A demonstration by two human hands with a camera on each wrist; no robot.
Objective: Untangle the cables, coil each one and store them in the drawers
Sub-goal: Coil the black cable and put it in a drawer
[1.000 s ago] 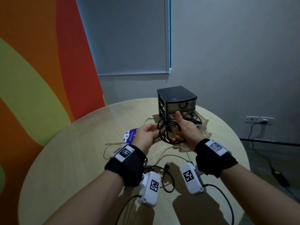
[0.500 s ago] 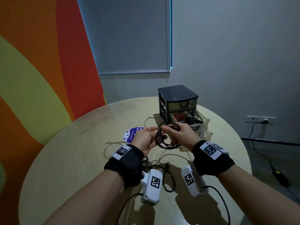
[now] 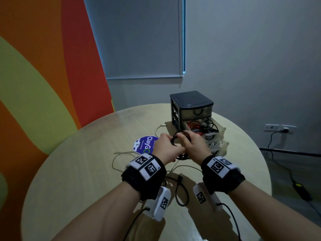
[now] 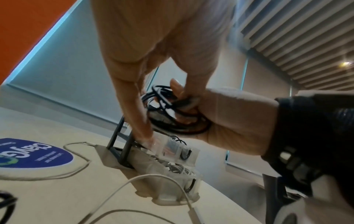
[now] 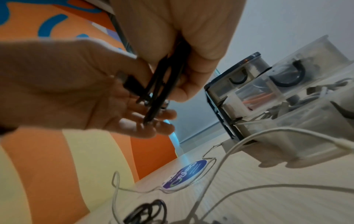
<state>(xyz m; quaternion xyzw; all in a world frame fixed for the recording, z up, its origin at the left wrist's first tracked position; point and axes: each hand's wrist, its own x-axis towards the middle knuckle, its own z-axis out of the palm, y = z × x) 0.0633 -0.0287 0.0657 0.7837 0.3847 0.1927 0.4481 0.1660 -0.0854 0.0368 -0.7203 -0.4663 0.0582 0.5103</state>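
A black cable coil (image 3: 174, 138) hangs above the round table, just in front of the dark drawer unit (image 3: 191, 101). My left hand (image 3: 165, 144) holds its left side, with the plug (image 5: 132, 84) lying against the fingers. Knuckles up, my right hand (image 3: 190, 142) grips the bundled loops (image 4: 172, 121) from above. The unit's top drawer is closed. The middle drawer (image 3: 221, 130) is pulled out and holds red and black cables. The bottom drawer (image 3: 224, 145), also out, holds white cables.
A loose white cable (image 3: 119, 153) loops over the table (image 3: 86, 171) by my left wrist and around a blue round sticker (image 3: 145, 145). A second black cable (image 3: 181, 197) lies under my wrists. A wall stands behind the drawer unit.
Both hands carried the coil a little forward, toward the open drawers. The right hand turned from thumb-up to knuckles-up over the loops, which are now bunched tighter between the hands.
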